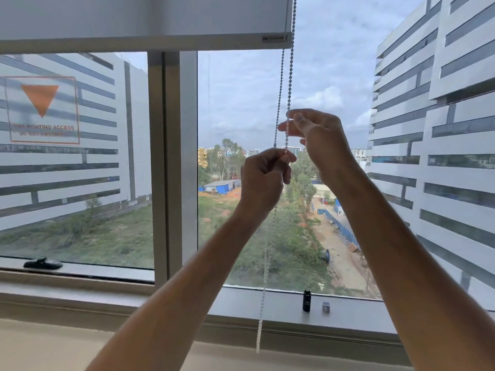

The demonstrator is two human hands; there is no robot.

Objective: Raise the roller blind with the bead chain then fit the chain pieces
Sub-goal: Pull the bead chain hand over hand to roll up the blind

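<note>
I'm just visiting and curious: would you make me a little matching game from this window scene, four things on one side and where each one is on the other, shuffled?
Things:
1. roller blind
2. black cylinder
3. right hand
4. black window latch

Places:
A. standing upright on the sill, right of the hanging chain
B. lying on the lower frame of the left pane
C. rolled up near the top of the window
D. pinching the bead chain, above the left hand

Pairs: 1-C, 2-A, 3-D, 4-B
</note>
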